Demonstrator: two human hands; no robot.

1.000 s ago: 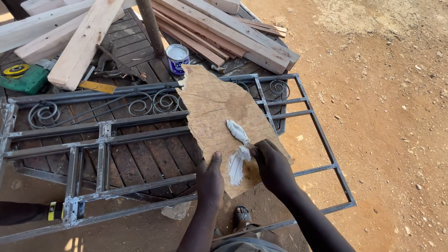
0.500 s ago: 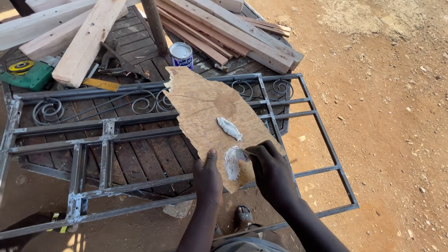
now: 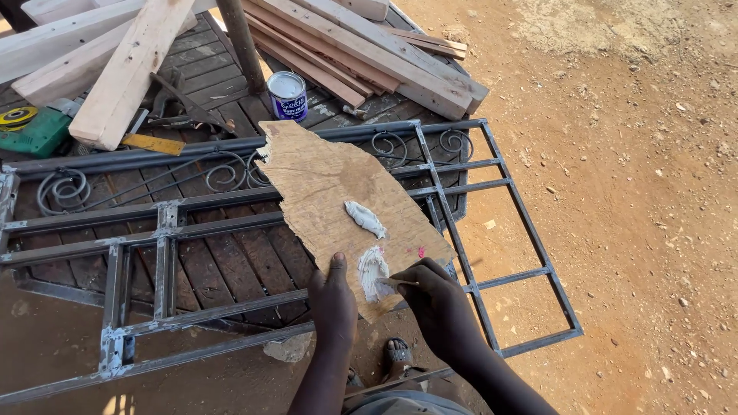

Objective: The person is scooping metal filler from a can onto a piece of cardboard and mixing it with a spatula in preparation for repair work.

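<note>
Here, mixing grey filler paste (image 3: 374,270) at the near edge of the ragged brown plywood scrap (image 3: 330,180) lying on the black scrolled metal gate frame (image 3: 184,204), my left hand (image 3: 332,296) flat, pinning it, my right hand (image 3: 438,296) pinching a thin blade; next needs more folding.

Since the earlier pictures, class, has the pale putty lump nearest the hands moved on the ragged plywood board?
Cannot tell: the pale putty lump keeps near the ragged plywood board's lower edge.
</note>
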